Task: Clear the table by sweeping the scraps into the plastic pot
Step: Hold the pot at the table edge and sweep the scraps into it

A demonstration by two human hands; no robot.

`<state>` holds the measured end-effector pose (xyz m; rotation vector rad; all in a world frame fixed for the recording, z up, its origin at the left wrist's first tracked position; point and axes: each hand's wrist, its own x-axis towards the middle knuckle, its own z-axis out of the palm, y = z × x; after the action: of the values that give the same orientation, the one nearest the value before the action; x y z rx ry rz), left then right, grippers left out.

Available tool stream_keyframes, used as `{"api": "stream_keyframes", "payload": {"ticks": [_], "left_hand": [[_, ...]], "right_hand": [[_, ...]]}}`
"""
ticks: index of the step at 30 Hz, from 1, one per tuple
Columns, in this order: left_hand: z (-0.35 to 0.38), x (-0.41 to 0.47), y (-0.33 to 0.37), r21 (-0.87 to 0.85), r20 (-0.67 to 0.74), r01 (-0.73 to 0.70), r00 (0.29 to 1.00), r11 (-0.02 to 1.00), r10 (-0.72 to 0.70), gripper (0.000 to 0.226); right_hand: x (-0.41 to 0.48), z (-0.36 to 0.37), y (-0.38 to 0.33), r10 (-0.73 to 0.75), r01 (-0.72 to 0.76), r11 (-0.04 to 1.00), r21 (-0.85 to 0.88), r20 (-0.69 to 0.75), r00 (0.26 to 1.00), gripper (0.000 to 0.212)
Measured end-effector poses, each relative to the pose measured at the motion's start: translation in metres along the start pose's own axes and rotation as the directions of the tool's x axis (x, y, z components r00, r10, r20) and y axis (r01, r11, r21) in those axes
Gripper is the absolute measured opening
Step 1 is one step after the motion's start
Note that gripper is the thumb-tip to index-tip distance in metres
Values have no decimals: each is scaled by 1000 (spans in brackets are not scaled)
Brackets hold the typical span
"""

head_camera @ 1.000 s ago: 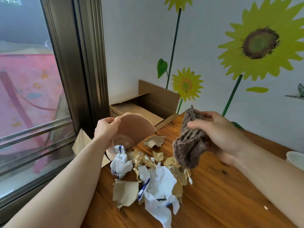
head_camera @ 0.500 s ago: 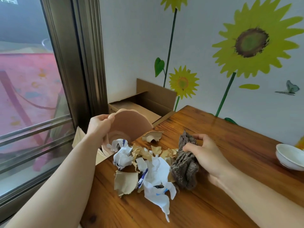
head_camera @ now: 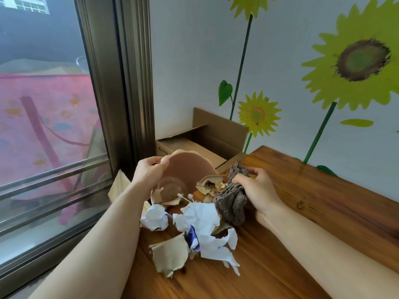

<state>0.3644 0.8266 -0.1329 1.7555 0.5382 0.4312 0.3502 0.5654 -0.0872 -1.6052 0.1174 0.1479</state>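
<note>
A pinkish-tan plastic pot lies tilted on its side at the left edge of the wooden table, mouth facing the scraps. My left hand grips its upper rim. My right hand holds a bunched brown knitted cloth pressed against the right side of the pile. Crumpled white paper, torn brown paper and cotton swabs lie in front of the pot; a few brown pieces sit at its mouth.
An open cardboard box stands behind the pot, against the wall with sunflower stickers. A window with a dark frame runs along the left, just past the table's edge. A cardboard flap pokes up beside my left wrist.
My right hand came down with the cloth onto the table and pushed left and forward, shifting scraps toward the pot's mouth. The view has tilted, and the white bowl is out of sight.
</note>
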Motion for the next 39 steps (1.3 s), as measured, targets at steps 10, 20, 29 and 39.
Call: {"api": "stream_keyframes", "payload": {"ticks": [10, 20, 29, 39], "left_hand": [[9, -3, -8, -32, -42, 20, 999, 999, -21, 28], [10, 0, -8, -18, -49, 21, 999, 1000, -22, 20], [9, -1, -5, -35, -40, 26, 999, 999, -28, 22], [8, 0, -5, -32, -47, 31, 998, 999, -32, 22]], "right_hand": [[23, 15, -1, -11, 10, 1000, 25, 16, 1000, 44], [51, 37, -5, -10, 9, 999, 40, 28, 1000, 41], [73, 60, -13, 35, -44, 988, 147, 64, 997, 43], [32, 25, -57, -177, 209, 971, -113, 243, 954, 23]]}}
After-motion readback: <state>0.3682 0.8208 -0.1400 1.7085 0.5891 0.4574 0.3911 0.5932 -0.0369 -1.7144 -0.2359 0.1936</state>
